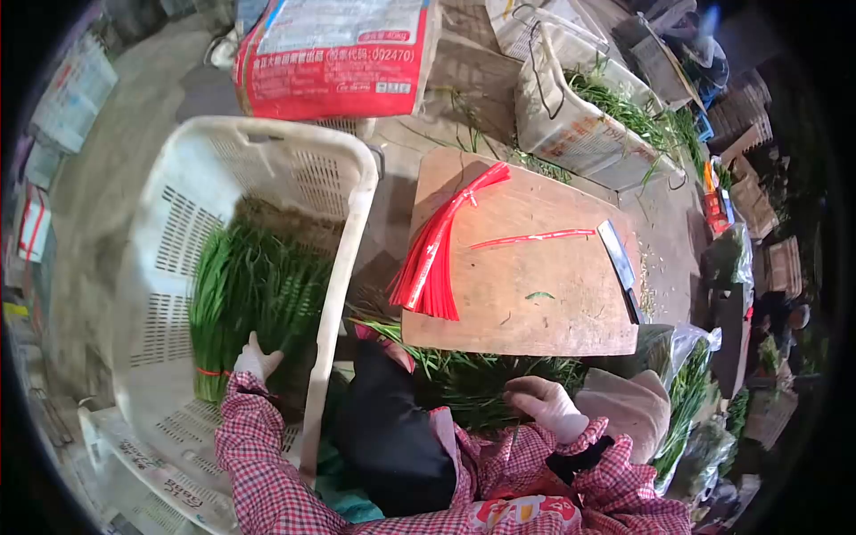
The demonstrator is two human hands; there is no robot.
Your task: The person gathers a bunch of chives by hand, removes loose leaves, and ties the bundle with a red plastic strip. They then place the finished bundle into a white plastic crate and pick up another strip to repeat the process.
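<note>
My left hand point(259, 360) reaches into a tall white plastic crate point(361, 192). Its thumb and a finger are spread against bunched green chives point(259, 276), which a red tie point(212, 373) binds near the bottom. Nothing shows gripped in that hand. Over loose chives point(464, 383) at my lap, my right hand point(546, 406) hangs with fingers loosely bent and apart, holding nothing visible. Above the lap is a wooden board point(535, 294). On it lie a bundle of red ties point(437, 250), a single red tie point(532, 238) and a cleaver point(620, 267).
A second white crate point(580, 125) with loose greens stands beyond the board. Behind the near crate sits a red and white sack point(339, 62). Bagged greens point(687, 392) lie to the right. Other people are at the far right edge.
</note>
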